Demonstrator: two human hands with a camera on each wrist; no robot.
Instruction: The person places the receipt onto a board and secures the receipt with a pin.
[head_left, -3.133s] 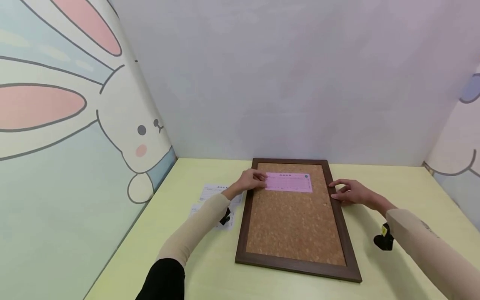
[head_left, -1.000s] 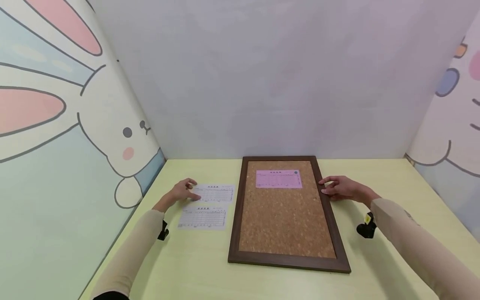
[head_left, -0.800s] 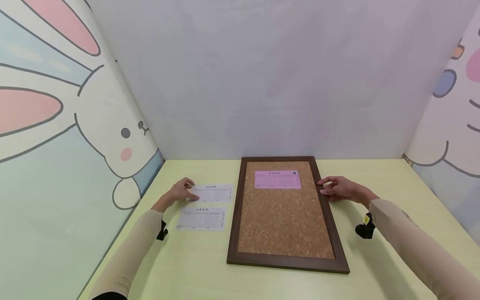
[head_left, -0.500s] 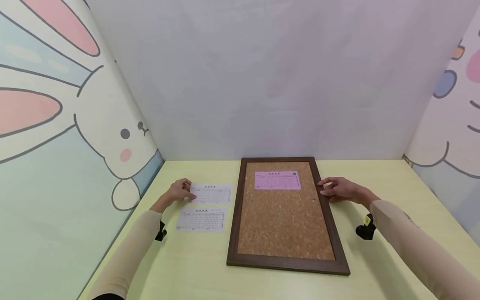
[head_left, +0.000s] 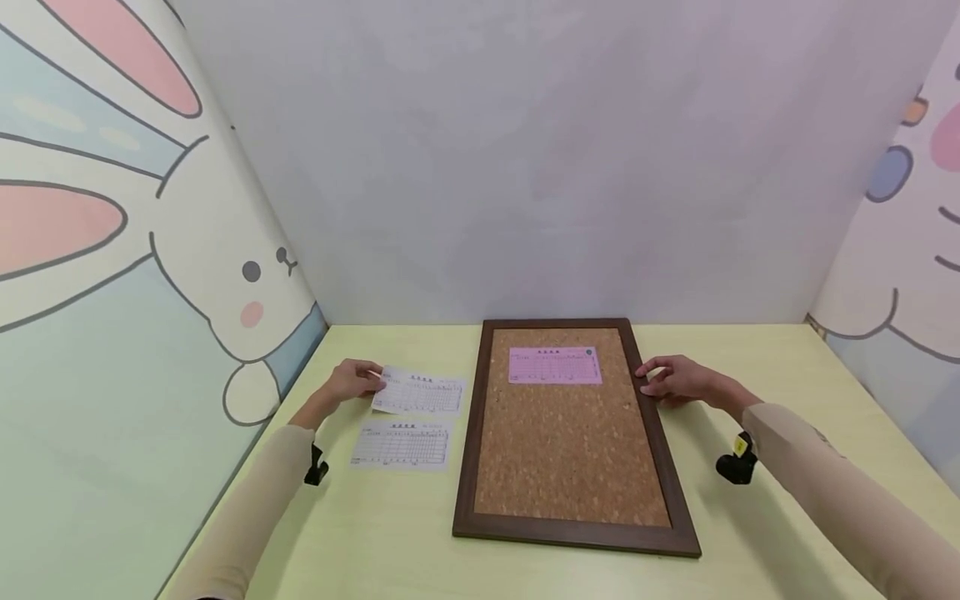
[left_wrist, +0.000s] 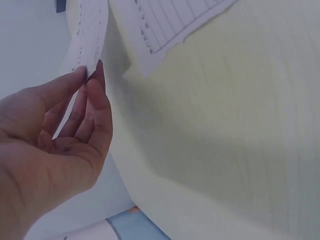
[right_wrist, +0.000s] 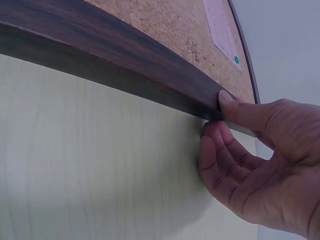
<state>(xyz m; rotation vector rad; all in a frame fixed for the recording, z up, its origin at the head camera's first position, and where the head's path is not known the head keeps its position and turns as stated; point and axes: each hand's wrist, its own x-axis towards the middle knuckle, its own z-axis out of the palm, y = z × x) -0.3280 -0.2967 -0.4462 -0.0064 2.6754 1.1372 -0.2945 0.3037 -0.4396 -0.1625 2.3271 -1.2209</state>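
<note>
Your head camera looks forward and down over both hands. Your left wrist camera sits close behind your left hand (left_wrist: 55, 135); your right wrist camera, close beside your right hand (right_wrist: 260, 150), shares the corkboard frame (right_wrist: 115, 75) with the head view.

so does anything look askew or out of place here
Only the upper white printed slip: the left hand pinches its edge, so it sits lifted and tilted. The lower white slip and pink slip lie flat and square.
</note>
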